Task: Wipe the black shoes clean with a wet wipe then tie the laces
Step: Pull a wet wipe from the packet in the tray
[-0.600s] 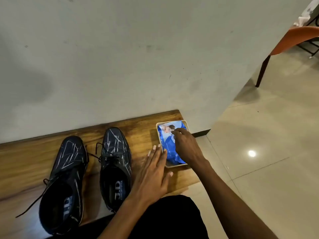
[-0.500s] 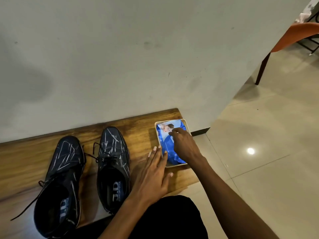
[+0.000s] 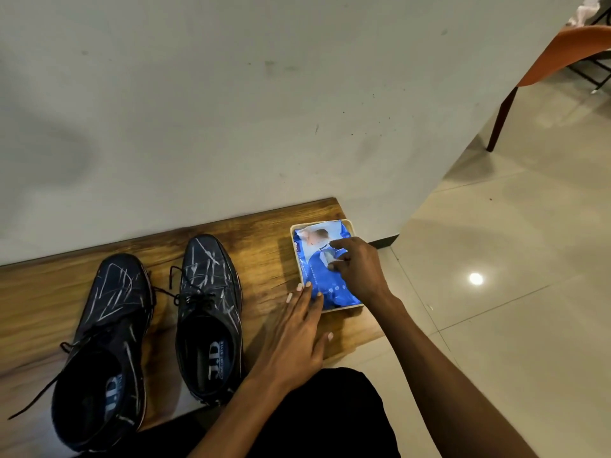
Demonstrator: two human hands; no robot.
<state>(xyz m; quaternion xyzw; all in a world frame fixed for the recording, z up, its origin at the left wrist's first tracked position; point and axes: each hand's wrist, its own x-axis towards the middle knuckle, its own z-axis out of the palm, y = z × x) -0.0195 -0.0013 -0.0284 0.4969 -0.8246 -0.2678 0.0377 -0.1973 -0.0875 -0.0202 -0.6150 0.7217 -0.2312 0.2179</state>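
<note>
Two black shoes stand side by side on a wooden bench [image 3: 261, 246], toes toward the wall: the left shoe [image 3: 102, 342] and the right shoe [image 3: 208, 312]. Both carry white streaks and have loose, untied laces. Right of them a blue wet-wipe pack [image 3: 322, 259] lies in a small cream tray [image 3: 295, 259]. My left hand [image 3: 294, 335] lies flat, fingers spread, with its fingertips on the pack's near left edge. My right hand [image 3: 360, 269] is on top of the pack, thumb and forefinger pinching at its flap.
A pale wall rises right behind the bench. Glossy tiled floor [image 3: 496, 325] spreads to the right, with an orange chair [image 3: 562, 57] at the far upper right. My dark-clothed knee [image 3: 324, 421] is at the bottom centre.
My right thumb and forefinger have spread and shifted slightly on the pack's flap. My left hand stays pressed at the pack's edge. The view has shifted a little.
</note>
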